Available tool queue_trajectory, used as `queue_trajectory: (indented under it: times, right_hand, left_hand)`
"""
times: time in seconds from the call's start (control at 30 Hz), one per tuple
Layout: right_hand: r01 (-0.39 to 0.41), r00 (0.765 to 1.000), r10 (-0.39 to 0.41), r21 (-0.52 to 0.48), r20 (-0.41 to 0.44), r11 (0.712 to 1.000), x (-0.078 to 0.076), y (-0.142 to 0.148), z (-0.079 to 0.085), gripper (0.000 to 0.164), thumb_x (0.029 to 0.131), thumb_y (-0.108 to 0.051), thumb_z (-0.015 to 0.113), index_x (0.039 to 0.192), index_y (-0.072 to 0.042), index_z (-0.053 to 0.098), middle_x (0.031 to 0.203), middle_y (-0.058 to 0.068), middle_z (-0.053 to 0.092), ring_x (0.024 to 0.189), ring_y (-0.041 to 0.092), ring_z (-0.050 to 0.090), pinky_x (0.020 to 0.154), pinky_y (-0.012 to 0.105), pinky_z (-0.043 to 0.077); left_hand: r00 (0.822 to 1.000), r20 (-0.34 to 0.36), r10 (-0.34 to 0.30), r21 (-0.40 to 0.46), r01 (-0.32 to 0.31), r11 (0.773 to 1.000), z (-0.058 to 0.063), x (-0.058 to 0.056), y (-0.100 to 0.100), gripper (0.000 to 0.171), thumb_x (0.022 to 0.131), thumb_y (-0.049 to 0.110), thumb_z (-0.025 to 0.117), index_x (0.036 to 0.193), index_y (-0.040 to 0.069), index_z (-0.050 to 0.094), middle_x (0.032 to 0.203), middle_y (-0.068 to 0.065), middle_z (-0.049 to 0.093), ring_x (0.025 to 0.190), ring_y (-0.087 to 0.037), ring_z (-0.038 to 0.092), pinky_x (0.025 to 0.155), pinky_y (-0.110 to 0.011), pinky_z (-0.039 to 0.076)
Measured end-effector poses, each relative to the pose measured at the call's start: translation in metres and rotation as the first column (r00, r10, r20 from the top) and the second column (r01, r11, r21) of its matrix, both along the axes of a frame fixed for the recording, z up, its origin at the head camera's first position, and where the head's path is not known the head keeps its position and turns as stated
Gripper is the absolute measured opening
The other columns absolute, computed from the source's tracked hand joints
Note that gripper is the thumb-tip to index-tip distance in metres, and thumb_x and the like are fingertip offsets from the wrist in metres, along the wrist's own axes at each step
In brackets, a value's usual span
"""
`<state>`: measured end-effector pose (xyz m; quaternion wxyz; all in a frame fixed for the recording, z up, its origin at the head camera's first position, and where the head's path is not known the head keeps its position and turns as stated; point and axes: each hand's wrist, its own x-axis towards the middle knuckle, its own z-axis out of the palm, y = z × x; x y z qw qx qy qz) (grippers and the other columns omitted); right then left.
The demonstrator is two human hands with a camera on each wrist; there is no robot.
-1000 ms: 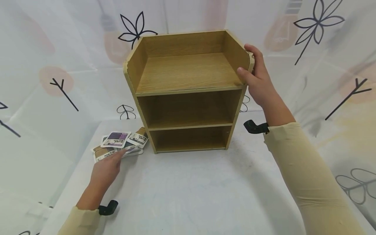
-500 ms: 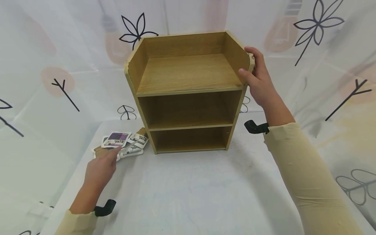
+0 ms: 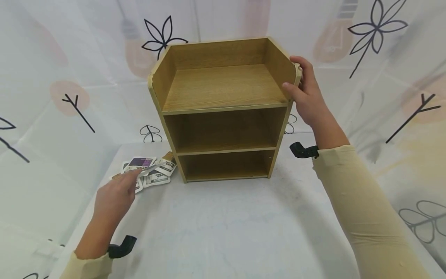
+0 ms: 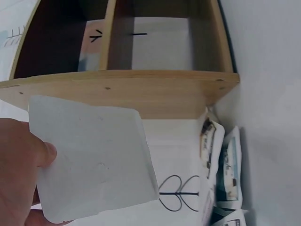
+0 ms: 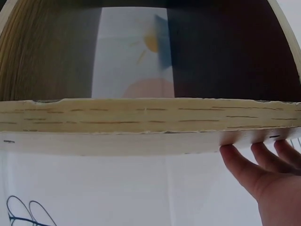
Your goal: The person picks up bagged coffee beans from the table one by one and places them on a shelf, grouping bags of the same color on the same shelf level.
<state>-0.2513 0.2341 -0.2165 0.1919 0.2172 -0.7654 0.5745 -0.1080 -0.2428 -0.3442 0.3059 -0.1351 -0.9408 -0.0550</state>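
Note:
My left hand [image 3: 114,198] pinches a flat white card [image 4: 96,157] with rounded corners. Its blank face fills much of the left wrist view, and from the head camera the card shows nearly edge-on, over a loose pile of printed cards [image 3: 156,179]. Some of the pile is hidden behind that hand. A light wooden shelf unit [image 3: 223,87] stands upright just right of the pile. At its upper right side panel, my right hand [image 3: 308,95] grips the edge, thumb on the front. Several fingers [image 5: 242,167] press the panel's outer face in the right wrist view.
The shelf unit has an open top tray and two compartments [image 3: 226,130] below, with no items visible inside. A white table [image 3: 223,228] carries everything, and a curtain [image 3: 87,50] with line-drawn plants hangs behind and to the sides.
My left hand has drawn back a little toward the lower left, lifting the card off the pile and tilting it edge-on. The right hand keeps its grip on the shelf unit.

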Motion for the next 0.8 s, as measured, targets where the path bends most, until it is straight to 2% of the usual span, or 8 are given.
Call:
queue_trajectory:
  times: [0.23,0.4,0.8]
  right_hand:
    - [0.002,1.0,-0.002,0.004,-0.002,1.0,0.0,0.0,-0.001,0.058,0.096,-0.016,0.051,0.145,-0.034,0.026,0.145,0.002,0.033,0.13,0.028,0.038,0.109,0.045,0.034]
    - [0.011,1.0,-0.01,0.023,-0.011,1.0,0.0,0.001,-0.001,0.059,0.095,-0.018,0.052,0.146,-0.034,0.026,0.146,0.002,0.033,0.131,0.028,0.038,0.11,0.046,0.033]
    - [0.029,1.0,-0.029,0.04,-0.001,0.999,0.0,0.002,-0.002,0.06,0.096,-0.021,0.052,0.147,-0.035,0.025,0.148,0.004,0.033,0.133,0.029,0.038,0.111,0.049,0.032]
  left_hand:
    - [0.994,-0.097,-0.052,0.011,0.053,0.999,0.015,0.004,0.005,0.034,0.084,-0.003,0.065,0.116,0.007,0.068,0.104,-0.018,0.073,0.089,-0.036,0.071,0.063,-0.047,0.058]
    - [0.99,-0.123,-0.061,0.008,0.063,0.998,0.026,0.007,0.01,0.033,0.085,-0.004,0.064,0.115,0.007,0.068,0.103,-0.019,0.073,0.087,-0.036,0.071,0.061,-0.045,0.058]
    - [0.984,-0.162,-0.076,0.023,0.081,0.996,0.04,0.011,0.017,0.035,0.083,-0.006,0.067,0.116,0.005,0.068,0.106,-0.018,0.072,0.09,-0.035,0.071,0.063,-0.044,0.058]
